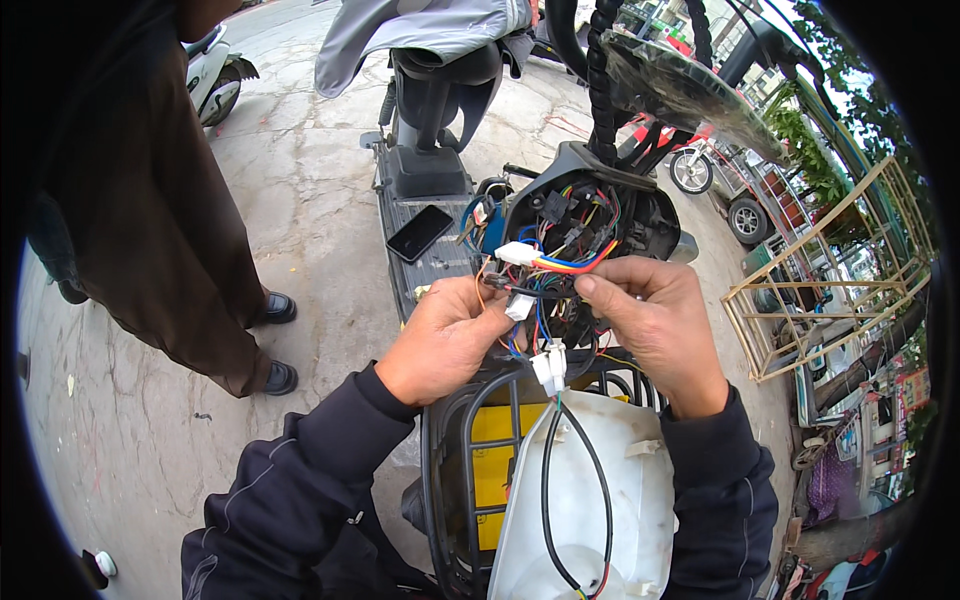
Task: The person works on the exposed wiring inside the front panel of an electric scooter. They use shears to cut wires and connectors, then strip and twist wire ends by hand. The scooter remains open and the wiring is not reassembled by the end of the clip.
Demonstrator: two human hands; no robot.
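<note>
My left hand [445,335] is closed, thumb and fingers pinching a bundle of wires beside a small dark connector [495,282]. My right hand [655,320] pinches a black cable [550,293] that runs across from the left hand. Above it, a white plug [517,253] with blue, yellow and red wires [580,265] stretches between the two hands. Just below sit another white connector [519,306] and a larger white connector [549,366], joined to a looping cable [606,470]. Behind the hands, the scooter's opened front housing [650,205] is full of tangled wires.
A white plastic cover [630,500] lies on the black wire basket [435,480] nearest me. A phone [420,233] rests on the scooter footboard, beside keys [470,225]. Someone in brown trousers [170,230] stands at left. A metal frame [830,270] and parked vehicles are at right.
</note>
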